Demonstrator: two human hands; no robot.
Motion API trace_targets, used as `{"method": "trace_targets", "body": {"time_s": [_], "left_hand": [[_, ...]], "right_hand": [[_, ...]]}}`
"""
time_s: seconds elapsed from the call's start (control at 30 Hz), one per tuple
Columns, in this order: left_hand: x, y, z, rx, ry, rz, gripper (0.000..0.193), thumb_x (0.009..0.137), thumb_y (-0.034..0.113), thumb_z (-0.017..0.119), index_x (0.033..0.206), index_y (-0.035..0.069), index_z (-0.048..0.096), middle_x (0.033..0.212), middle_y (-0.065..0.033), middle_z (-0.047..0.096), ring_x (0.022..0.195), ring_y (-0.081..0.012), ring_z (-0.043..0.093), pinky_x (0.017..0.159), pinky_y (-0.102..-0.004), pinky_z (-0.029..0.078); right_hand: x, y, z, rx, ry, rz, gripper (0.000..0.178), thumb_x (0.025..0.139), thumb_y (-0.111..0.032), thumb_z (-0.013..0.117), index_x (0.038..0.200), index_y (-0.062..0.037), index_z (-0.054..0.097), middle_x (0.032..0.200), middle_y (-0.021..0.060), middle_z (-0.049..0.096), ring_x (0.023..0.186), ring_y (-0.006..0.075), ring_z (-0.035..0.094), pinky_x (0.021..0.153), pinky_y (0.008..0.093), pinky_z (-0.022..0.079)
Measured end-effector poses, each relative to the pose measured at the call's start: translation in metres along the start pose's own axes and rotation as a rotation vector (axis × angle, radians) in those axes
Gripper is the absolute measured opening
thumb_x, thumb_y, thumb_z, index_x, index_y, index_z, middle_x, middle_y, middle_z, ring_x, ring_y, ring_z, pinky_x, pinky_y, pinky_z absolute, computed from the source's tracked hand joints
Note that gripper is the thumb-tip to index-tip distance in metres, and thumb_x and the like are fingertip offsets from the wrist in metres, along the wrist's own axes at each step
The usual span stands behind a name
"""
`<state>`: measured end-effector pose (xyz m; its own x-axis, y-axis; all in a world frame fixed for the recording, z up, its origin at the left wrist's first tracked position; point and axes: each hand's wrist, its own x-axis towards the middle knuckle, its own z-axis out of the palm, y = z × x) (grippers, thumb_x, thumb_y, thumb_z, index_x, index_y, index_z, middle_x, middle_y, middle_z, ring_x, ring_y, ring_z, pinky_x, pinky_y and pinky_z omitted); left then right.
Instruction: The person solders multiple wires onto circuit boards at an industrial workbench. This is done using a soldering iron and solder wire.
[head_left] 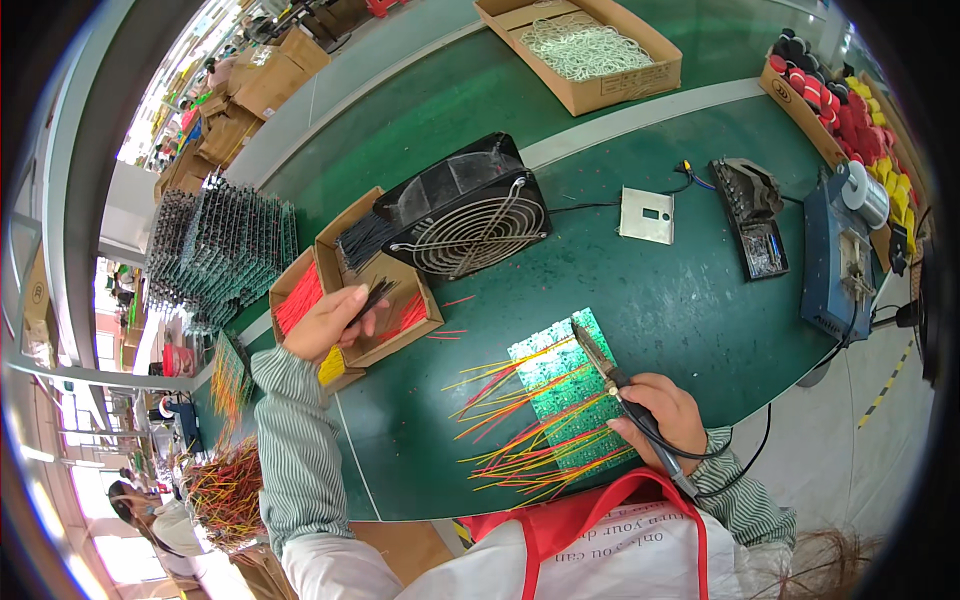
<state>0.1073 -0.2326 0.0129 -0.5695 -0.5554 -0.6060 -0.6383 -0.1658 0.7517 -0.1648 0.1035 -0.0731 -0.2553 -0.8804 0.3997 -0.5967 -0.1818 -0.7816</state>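
Soldering iron (pixel 600 362) and black wires (pixel 377 297) in two hands beside a wired circuit board

Circuit board (pixel 540 378), green, lies on the green workbench (pixel 700 310), just ahead and to the left of the right hand's (pixel 662 415) fingers and well to the right of the left hand (pixel 328 322). Red and yellow wires (pixel 500 397) fan leftward from it. The right fingers are wrapped around the iron's dark handle, whose barrel slants across the board's upper right part. The left fingers pinch the black wires, which protrude beyond the fingertips above a divided cardboard box (pixel 425 325).

Fingers cover the near ends of the black wires; the handle hides part of the right grip. Whether the iron's tip touches the board cannot be told from where one stands.

The left forearm extends forward, its hand bent inward; the right forearm, partly concealed by the apron (pixel 600 548), angles inward from the lower right.
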Motion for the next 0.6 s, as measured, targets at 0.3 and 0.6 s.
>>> {"method": "trace_targets", "body": {"time_s": [0.3, 0.6], "left_hand": [[-0.067, -0.007, 0.068, 1.442, 0.248, 0.471, 0.009, 0.089, 0.014, 0.054, 0.084, 0.006, 0.057, 0.072, -0.0077, 0.058, 0.066, -0.0186, 0.06, 0.057, -0.0312, 0.047], [-0.036, -0.068, 0.115, 1.942, 0.37, -0.042, 0.007, 0.077, 0.014, 0.057, 0.072, 0.01, 0.062, 0.075, -0.0047, 0.062, 0.069, -0.0194, 0.064, 0.051, -0.0343, 0.05]], "right_hand": [[0.005, 0.005, 0.0, 0.004, -0.044, -0.008, 0.035, 0.075, -0.014, 0.075, 0.103, -0.0023, 0.057, 0.096, 0.0165, 0.059, 0.073, 0.0302, 0.063, 0.063, 0.0348, 0.053], [0.009, 0.001, -0.005, 0.015, 0.013, -0.06, 0.036, 0.074, -0.012, 0.076, 0.103, -0.0029, 0.056, 0.094, 0.0158, 0.06, 0.07, 0.0292, 0.063, 0.06, 0.034, 0.053]]}}
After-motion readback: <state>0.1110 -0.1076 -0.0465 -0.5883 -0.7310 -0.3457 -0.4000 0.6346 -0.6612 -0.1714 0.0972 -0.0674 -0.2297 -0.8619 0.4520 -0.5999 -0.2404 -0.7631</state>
